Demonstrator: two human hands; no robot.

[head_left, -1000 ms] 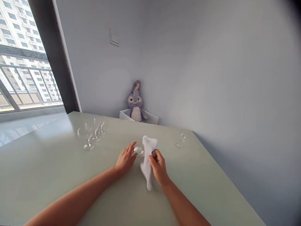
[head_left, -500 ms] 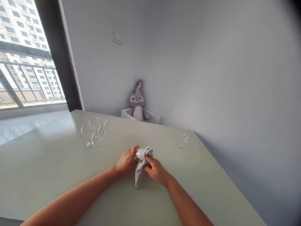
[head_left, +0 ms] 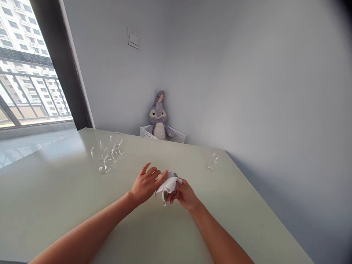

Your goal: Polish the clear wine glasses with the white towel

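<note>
A light grey cloth (head_left: 168, 185) is bunched between my hands, above the middle of the pale table (head_left: 170, 234). Clear glass shows in part at the cloth's upper edge and is mostly hidden. My right hand (head_left: 186, 194) grips the cloth from the right, fingers curled under it. Against the cloth's left side rests my left hand (head_left: 147, 183), its fingers spread and one fingertip on the cloth. Three clear stemmed glasses (head_left: 104, 168) stand at the left, and another stemmed glass (head_left: 209, 168) is upright at the right.
Behind the table's far edge, a purple-grey plush rabbit (head_left: 159, 130) sits in a white perforated basket (head_left: 178, 137). Grey walls rise behind and to the right. A window with a railing is at the far left.
My left hand's fingers have spread and lifted from their earlier curled hold. The cloth now covers more of the glass, and its hanging end is shorter. The view has shifted slightly.
</note>
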